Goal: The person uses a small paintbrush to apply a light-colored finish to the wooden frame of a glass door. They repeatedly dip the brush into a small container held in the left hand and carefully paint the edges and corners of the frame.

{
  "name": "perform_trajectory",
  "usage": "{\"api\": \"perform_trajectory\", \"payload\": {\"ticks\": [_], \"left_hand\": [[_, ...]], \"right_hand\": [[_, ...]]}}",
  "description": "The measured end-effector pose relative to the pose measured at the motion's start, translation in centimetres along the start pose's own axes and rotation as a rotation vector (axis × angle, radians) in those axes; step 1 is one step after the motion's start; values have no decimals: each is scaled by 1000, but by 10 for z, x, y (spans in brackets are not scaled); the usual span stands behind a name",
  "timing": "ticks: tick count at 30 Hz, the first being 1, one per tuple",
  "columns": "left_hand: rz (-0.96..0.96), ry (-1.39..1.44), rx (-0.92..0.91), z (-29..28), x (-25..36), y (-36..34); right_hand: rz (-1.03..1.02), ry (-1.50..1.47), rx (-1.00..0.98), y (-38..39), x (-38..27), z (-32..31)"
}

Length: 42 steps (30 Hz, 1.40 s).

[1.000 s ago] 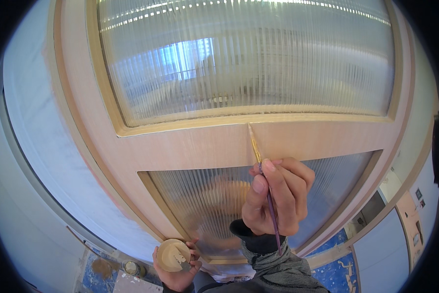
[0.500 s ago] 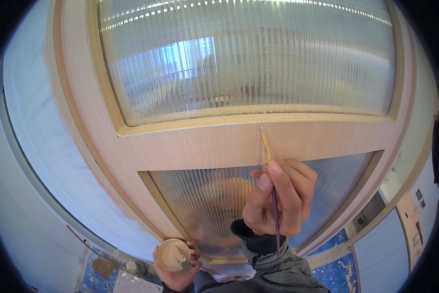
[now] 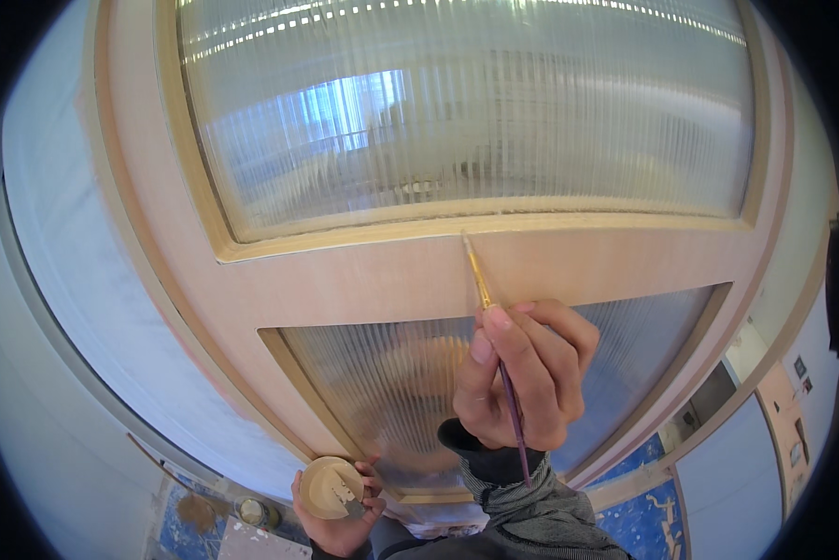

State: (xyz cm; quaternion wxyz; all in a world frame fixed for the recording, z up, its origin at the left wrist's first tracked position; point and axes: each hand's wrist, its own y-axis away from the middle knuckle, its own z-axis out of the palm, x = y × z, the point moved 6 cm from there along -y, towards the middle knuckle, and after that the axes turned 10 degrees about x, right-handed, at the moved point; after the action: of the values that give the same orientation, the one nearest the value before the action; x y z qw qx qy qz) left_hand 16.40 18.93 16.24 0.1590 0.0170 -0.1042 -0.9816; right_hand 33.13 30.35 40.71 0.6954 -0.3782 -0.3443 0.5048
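A thin paintbrush (image 3: 478,273) with a purple handle and a gold ferrule is pinched in my right hand (image 3: 527,373). Its fine tip meets the lower edge of the yellowish trim (image 3: 587,222) that frames the upper ribbed glass pane (image 3: 531,121). Behind the brush runs the pale wooden rail (image 3: 373,280) between the two panes. Low on the left, my left hand (image 3: 340,534) grips a small round bowl (image 3: 321,487) holding beige paste or paint, with a grey flat piece, perhaps a scraper, at its right side.
Below the rail, a second ribbed glass pane (image 3: 382,364) sits in its frame, partly covered by my right hand. Blue floor covering (image 3: 639,518) with splashes lies below right. An open can (image 3: 253,511) stands on the floor at lower left, near a pale board (image 3: 260,544).
My right hand and the brush have shifted a little to the left, so the tip moved left along the trim. The left hand with the bowl stays in place.
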Motion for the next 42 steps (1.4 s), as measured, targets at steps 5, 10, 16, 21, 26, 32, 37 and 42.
{"api": "perform_trajectory", "payload": {"ticks": [5,10,16,21,26,32,37,42], "left_hand": [[13,1,4,-2,0,1],[15,-7,21,-2,1,0],[20,-16,18,-1,1,0],[22,17,-84,-17,11,-1],[20,-18,-91,-16,11,-2],[217,-467,10,-23,20,-2],[21,0,4,-2,1,-1],[13,-6,-9,-3,1,-2]], "right_hand": [[69,-1,61,8,5,-4],[91,23,73,8,7,-10],[100,27,104,11,11,-12],[75,57,49,7,7,-9],[40,60,10,3,4,-8],[64,62,34,6,4,-9],[107,80,83,10,8,-13],[63,85,56,6,6,-11]]}}
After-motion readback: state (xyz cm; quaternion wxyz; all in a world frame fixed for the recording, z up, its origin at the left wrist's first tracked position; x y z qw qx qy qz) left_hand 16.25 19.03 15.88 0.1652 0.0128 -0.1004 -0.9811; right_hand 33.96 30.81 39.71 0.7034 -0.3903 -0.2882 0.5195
